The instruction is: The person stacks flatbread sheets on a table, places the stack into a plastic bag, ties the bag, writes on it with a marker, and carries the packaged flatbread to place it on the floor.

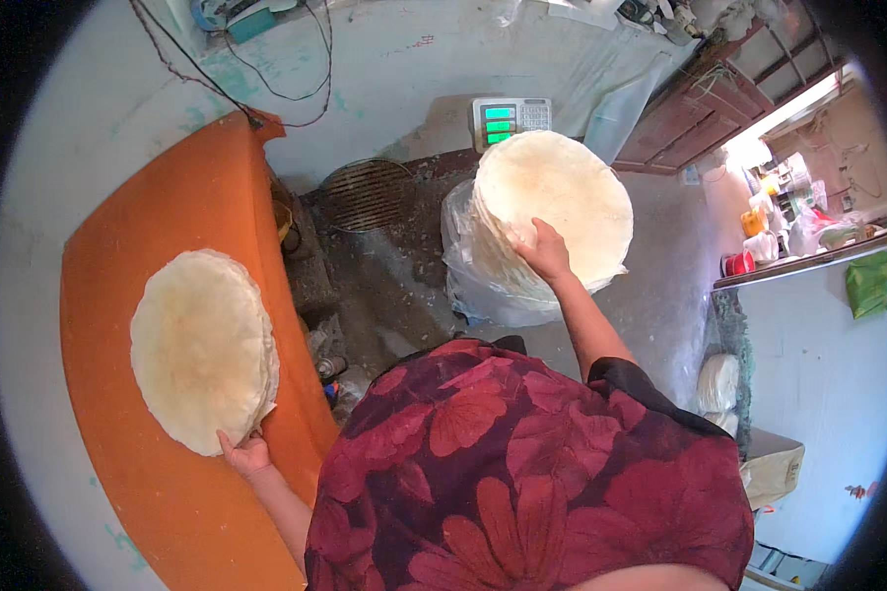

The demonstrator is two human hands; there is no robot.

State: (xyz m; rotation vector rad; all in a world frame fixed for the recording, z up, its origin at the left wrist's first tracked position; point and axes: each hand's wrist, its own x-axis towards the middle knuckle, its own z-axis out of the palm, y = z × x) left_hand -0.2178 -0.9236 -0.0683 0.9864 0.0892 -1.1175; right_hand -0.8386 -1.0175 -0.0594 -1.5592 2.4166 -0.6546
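Note:
My left hand (247, 452) grips the near edge of a stack of thin round flatbreads (199, 347), its thumb on the top sheet. This pale stack is over an orange-covered table (155, 207); how far it rests on the cloth I cannot tell. Farther right, my right hand (543, 251) holds the near left edge of a taller flatbread stack (569, 192), with the thumb on top and the other fingers partly hidden. Clear plastic sheeting (462, 273) hangs around the base of that taller stack. Right behind it stands a digital scale display (498, 125) with lit green screens.
A round slatted metal grate (366, 196) lies by the wall. Loose cables (251, 111) hang over the table's far corner. A spray can (331, 367) and plastic scraps lie beside the table. At right are a wooden door (709, 118) and a cluttered shelf (806, 255).

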